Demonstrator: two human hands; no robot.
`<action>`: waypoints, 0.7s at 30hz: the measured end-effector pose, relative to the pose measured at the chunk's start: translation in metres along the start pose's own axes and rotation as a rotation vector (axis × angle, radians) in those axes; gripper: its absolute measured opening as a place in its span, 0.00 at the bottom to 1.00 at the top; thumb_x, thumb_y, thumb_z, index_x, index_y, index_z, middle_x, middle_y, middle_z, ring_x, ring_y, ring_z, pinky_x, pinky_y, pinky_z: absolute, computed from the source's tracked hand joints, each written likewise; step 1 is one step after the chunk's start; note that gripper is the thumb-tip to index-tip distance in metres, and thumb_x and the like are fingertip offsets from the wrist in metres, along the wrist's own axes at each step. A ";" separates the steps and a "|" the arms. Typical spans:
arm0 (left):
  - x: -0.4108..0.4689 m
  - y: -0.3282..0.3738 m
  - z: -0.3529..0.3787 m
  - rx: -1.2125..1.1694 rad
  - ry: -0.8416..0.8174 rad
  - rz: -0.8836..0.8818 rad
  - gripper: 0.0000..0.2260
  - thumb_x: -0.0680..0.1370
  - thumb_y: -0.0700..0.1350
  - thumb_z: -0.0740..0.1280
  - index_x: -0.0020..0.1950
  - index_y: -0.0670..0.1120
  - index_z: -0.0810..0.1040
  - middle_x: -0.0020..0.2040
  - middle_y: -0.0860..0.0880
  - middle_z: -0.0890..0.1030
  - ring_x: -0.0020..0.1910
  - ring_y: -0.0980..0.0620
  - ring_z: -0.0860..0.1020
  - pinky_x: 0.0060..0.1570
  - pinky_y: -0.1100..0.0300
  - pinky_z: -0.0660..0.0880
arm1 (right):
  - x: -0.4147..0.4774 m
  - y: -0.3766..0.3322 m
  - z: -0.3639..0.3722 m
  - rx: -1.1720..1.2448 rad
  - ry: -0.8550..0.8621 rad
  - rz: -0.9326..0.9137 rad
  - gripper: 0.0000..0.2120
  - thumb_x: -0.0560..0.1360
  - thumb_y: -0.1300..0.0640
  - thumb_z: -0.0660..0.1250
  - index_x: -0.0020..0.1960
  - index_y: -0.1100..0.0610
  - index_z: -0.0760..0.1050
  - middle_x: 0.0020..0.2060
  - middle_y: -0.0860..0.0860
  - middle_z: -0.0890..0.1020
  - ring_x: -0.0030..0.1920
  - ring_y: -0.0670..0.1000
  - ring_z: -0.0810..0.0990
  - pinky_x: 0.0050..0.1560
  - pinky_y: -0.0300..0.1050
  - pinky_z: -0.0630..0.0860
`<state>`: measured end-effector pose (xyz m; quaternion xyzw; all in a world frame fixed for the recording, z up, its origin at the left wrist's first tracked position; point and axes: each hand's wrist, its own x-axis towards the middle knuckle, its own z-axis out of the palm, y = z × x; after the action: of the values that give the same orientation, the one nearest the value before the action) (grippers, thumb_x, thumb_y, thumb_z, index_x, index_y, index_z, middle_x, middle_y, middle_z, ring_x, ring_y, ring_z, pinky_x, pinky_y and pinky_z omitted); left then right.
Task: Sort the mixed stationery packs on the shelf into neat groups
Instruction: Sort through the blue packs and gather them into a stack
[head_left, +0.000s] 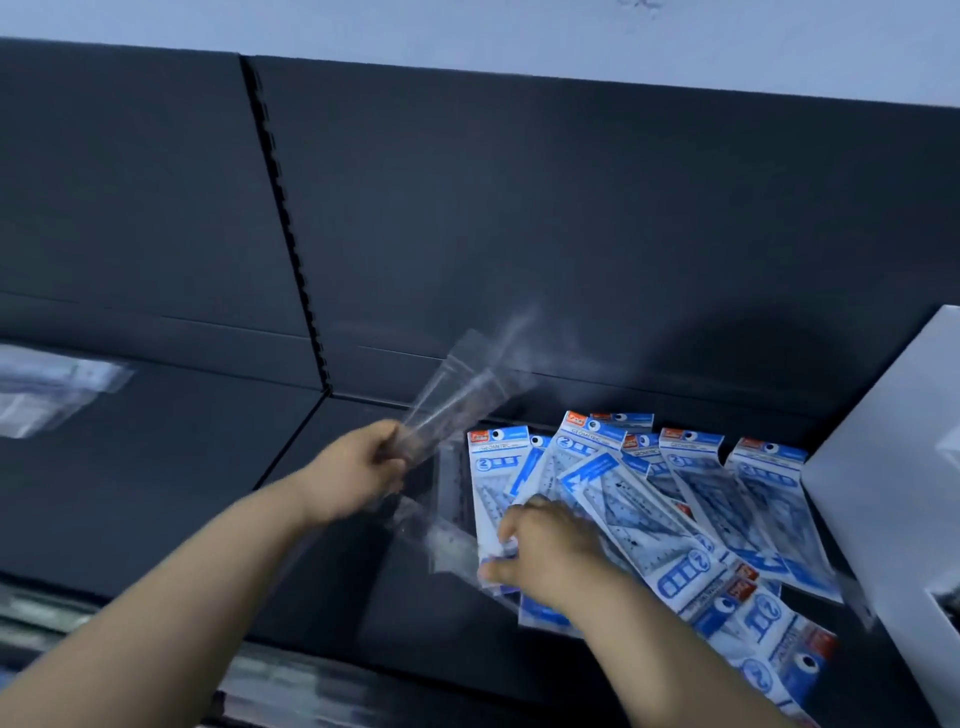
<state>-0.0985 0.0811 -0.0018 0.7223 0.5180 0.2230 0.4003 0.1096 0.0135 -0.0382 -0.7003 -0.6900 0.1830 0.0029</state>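
Dark shelf (156, 493) carries a fanned heap of blue geometry packs (727, 499) toward its right end; our right hand (540, 551) pinches the leftmost blue pack (491, 483) there, while our left hand (358, 473) grips a blurred clear pack (467, 395) raised above the shelf

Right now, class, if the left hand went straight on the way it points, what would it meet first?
Probably the dark back panel of the shelf. The left hand, gripping blurred clear plastic packs, points up and rightward past the blue-and-white geometry packs; nothing else shows in that line; depth is unclear.
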 end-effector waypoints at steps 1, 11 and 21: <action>-0.003 -0.008 -0.012 0.125 -0.041 -0.013 0.10 0.77 0.35 0.64 0.43 0.51 0.71 0.39 0.51 0.77 0.37 0.57 0.74 0.38 0.69 0.71 | 0.001 -0.006 0.003 -0.067 -0.015 -0.006 0.22 0.70 0.41 0.68 0.60 0.50 0.74 0.60 0.51 0.74 0.63 0.53 0.70 0.63 0.48 0.67; -0.026 -0.030 0.016 -0.748 0.062 -0.487 0.05 0.80 0.38 0.59 0.46 0.41 0.72 0.31 0.46 0.75 0.29 0.51 0.75 0.31 0.60 0.74 | 0.015 -0.039 0.007 0.654 0.100 0.180 0.05 0.75 0.56 0.66 0.46 0.54 0.70 0.47 0.51 0.79 0.45 0.51 0.78 0.47 0.41 0.72; 0.000 -0.018 0.047 -0.616 0.157 -0.497 0.07 0.80 0.38 0.61 0.54 0.36 0.74 0.45 0.38 0.81 0.39 0.44 0.80 0.36 0.52 0.80 | 0.040 -0.073 0.015 0.430 0.124 0.095 0.17 0.81 0.55 0.54 0.62 0.63 0.73 0.61 0.59 0.72 0.60 0.57 0.73 0.61 0.42 0.68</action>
<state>-0.0744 0.0674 -0.0433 0.4018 0.6149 0.3189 0.5990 0.0341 0.0520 -0.0433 -0.7250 -0.5999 0.2824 0.1861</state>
